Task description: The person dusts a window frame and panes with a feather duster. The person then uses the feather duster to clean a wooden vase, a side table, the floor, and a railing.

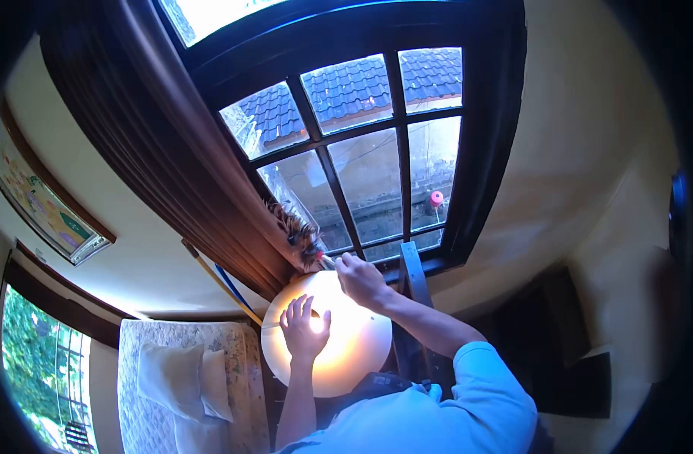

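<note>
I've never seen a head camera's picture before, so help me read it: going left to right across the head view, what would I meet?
Framed picture, patterned mattress, feather duster, right hand holding it, small pink object outside.

The right hand (360, 281) hides part of the duster's (295, 236) handle (328, 262). Whether the left hand (304, 331) touches the lampshade (354, 325) cannot be told; the left forearm (298, 405) covers part of its edge. The bed (246, 367) runs out of view below, the curtain (146, 144) above. Dark shapes (575, 386) at right are too dim to name.
</note>
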`<state>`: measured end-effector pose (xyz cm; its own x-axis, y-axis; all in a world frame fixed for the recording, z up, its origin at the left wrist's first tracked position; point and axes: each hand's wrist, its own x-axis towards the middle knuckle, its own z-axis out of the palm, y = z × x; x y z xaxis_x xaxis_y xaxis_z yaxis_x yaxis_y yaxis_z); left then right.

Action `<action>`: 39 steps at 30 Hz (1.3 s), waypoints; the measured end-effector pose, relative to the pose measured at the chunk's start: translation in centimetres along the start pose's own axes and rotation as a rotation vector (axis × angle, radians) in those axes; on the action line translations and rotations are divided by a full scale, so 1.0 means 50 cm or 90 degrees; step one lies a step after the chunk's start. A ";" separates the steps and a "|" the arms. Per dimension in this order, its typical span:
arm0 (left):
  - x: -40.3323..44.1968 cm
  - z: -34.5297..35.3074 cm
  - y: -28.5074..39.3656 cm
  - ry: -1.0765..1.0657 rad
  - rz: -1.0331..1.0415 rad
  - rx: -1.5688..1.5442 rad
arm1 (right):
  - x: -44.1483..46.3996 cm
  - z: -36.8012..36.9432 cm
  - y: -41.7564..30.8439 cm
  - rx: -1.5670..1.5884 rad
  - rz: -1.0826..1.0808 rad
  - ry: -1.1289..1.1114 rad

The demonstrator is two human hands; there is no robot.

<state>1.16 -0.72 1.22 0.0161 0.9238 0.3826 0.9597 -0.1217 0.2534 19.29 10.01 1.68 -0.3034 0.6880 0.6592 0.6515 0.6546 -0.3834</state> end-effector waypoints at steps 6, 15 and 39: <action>0.001 -0.007 0.003 0.000 0.006 0.001 | 0.028 -0.071 0.035 0.051 0.093 0.032; -0.003 -0.009 -0.003 -0.030 -0.011 -0.034 | 0.067 -0.103 0.193 -0.073 0.107 -0.067; -0.003 -0.011 0.002 -0.009 -0.013 -0.014 | 0.045 -0.161 0.243 -0.061 0.118 -0.034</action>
<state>1.09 -1.09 1.65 0.0013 0.9313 0.3643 0.9536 -0.1108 0.2798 32.13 17.00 3.73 -0.2068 0.8114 0.5467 0.7620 0.4841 -0.4302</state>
